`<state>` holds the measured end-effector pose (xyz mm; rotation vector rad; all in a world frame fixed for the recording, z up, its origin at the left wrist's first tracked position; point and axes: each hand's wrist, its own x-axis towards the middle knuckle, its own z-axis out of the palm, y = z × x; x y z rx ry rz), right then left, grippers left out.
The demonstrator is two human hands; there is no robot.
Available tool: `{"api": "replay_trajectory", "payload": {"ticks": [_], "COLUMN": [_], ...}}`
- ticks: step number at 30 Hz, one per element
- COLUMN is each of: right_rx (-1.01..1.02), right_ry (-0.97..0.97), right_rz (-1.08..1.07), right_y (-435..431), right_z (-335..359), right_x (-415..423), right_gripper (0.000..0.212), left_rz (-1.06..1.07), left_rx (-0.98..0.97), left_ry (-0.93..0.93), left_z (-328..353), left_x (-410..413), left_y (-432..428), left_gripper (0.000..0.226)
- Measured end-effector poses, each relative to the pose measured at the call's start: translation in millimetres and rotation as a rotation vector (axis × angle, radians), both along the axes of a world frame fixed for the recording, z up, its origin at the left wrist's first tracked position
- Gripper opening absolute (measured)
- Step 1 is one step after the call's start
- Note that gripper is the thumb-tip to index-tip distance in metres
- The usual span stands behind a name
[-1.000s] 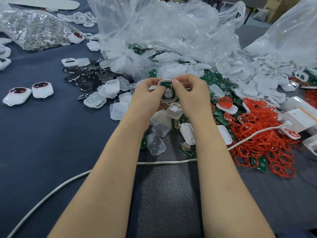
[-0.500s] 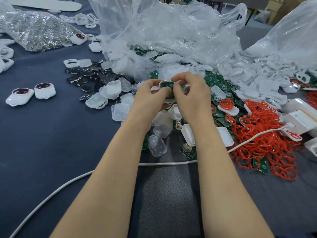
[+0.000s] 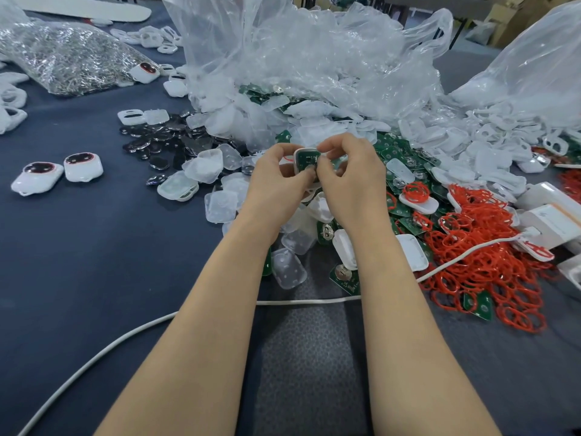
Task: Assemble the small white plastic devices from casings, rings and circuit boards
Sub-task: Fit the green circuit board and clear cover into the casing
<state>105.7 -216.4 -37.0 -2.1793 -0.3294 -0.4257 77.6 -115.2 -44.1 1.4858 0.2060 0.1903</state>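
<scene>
A dark blue cloth-covered table (image 3: 78,278) carries many loose parts. At the back lie crumpled clear plastic bags (image 3: 298,58), and at the far left a clear bag of small silver metal pieces (image 3: 72,61). On the right spreads a heap of thin red rubber rings (image 3: 481,247), touching a layer of green circuit boards (image 3: 396,152). Translucent white casing halves (image 3: 220,206) and shiny black discs (image 3: 157,143) lie at centre left. Two closed white devices with dark oval windows (image 3: 37,177) sit apart at the left. A white cable (image 3: 94,363) runs across the table under both forearms.

Above the parts, the left hand (image 3: 276,187) and the right hand (image 3: 352,180) meet. Both pinch a small white casing with a green board inside (image 3: 306,158), fingers curled on its edges, thumbs on the board face. It is held up between the two hands.
</scene>
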Motion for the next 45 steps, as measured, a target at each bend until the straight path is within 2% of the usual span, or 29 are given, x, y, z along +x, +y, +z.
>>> {"api": "replay_trajectory", "payload": {"ticks": [7,10,14,21,28,31,36,41,45], "right_rx": [0.008,0.093,0.183,0.290,0.210,0.189,0.353,0.478,0.474], "right_ry": [0.010,0.074,0.177,0.217,0.170,0.153,0.200,0.187,0.190], "right_rz": [0.011,0.038,0.084,0.187,0.192,0.199,0.233,0.246,0.241], "right_y": [1.4,1.2,-3.3,-15.3,-15.2,-13.7,-15.8,-18.1,-20.1], "right_z": [-0.4,0.2,2.7,4.6,4.9,5.2,7.6,9.1,9.2], "right_x": [0.7,1.8,5.8,7.4,6.9,6.6,4.3,3.6,4.6], "right_gripper": [0.011,0.007,0.010,0.016,0.007,0.016,0.019,0.013,0.018], "left_rz": [0.004,0.006,0.002,-0.004,-0.024,-0.005,0.047,0.030,0.026], "left_rx": [0.014,0.020,0.024,-0.072,-0.055,-0.126,-0.306,-0.350,-0.345], "left_ry": [-0.016,-0.011,0.016,0.056,0.043,0.058,0.151,0.159,0.161], "left_z": [-0.8,-1.1,-1.9,-1.6,-3.9,-2.6,0.8,0.1,1.0], "left_x": [-0.1,0.4,1.9,4.7,7.0,8.0,13.6,13.5,13.4], "left_y": [-0.5,-0.6,0.6,2.4,3.4,2.7,2.1,1.5,1.5], "left_gripper": [0.024,0.025,0.025,0.015,0.012,0.003,0.028,0.034,0.037]}}
